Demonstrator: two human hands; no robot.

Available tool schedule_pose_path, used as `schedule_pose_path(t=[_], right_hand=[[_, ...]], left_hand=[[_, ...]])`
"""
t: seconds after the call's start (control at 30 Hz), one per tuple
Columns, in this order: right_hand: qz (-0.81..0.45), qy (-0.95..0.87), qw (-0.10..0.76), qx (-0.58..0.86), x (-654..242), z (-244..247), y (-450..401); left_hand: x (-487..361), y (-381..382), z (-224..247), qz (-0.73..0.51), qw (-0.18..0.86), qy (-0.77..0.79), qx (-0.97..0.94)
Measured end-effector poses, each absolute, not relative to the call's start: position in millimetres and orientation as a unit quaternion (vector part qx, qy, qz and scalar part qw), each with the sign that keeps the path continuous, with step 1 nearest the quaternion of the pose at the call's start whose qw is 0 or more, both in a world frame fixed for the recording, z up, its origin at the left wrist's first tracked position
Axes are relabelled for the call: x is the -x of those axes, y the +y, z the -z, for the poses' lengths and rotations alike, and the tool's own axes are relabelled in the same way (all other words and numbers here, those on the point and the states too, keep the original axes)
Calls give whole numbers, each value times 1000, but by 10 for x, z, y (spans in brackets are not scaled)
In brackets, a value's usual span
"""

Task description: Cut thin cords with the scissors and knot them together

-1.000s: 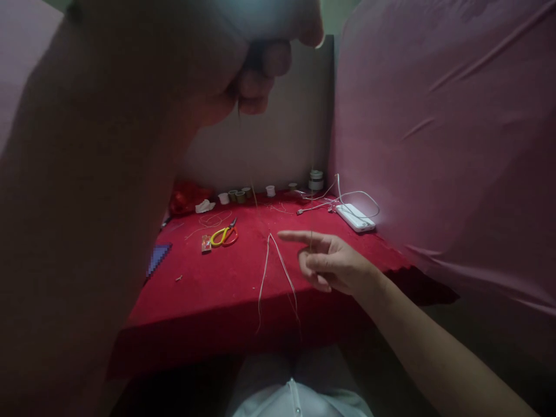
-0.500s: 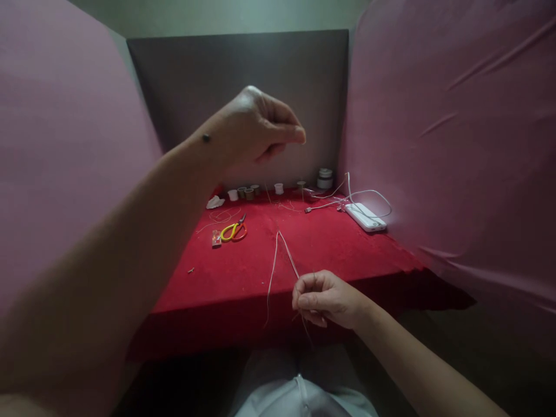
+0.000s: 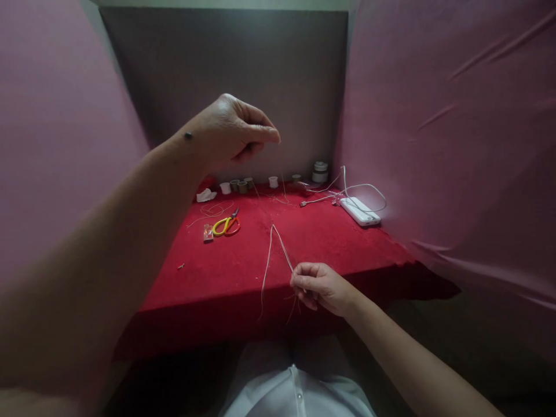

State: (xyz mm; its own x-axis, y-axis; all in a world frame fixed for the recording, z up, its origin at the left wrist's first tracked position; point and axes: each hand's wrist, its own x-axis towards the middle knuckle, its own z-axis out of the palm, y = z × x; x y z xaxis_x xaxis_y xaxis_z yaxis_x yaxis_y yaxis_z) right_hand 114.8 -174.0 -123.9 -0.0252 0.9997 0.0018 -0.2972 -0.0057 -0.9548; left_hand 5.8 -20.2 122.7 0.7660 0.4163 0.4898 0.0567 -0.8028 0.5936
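My left hand [image 3: 249, 130] is raised above the table's back half with its fingertips pinched together. A fine thread [image 3: 284, 186] runs upright below them; its top end fades against the grey wall, but it lines up with the pinch. Lower down, near the front edge, my right hand [image 3: 319, 286] is closed around pale cord strands [image 3: 284, 249]. These strands come to a peak on the red cloth, and one leg hangs loose to the left of the hand. Thin ends stick out below my right fingers.
Scissors [image 3: 226, 225] with yellow and red handles lie beside a small clear box [image 3: 208, 233] on the red cloth [image 3: 330, 243]. Thread spools [image 3: 242, 187] and a lidded jar [image 3: 320, 172] line the back. A white power bank [image 3: 359, 211] with a cable [image 3: 373, 188] lies right.
My left hand has shifted left in view, still pinched, and the upright thread has moved left with it. The whole scene sits slightly further left; my right hand keeps its hold.
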Motion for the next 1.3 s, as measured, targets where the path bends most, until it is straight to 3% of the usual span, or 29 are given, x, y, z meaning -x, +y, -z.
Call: schedule_pose_path(t=[0.57,0.93,1.17,1.3], right_hand=[[-593,-441,515,434,-1187,1093,-1751],[-584,-385,563,440,-1326,1026,-1572],[-513,-365,629,457,-1498,972,-1484],[-455,-414,660,431,-1580,836,-1522]], left_hand=[[202,216,-1308,-377,315,173,-854],[512,463,-1476,-447,224,265,-824],[549,945,-1083,-370,207,351,-835],[660,1285,-665,-184,245,389,-869]])
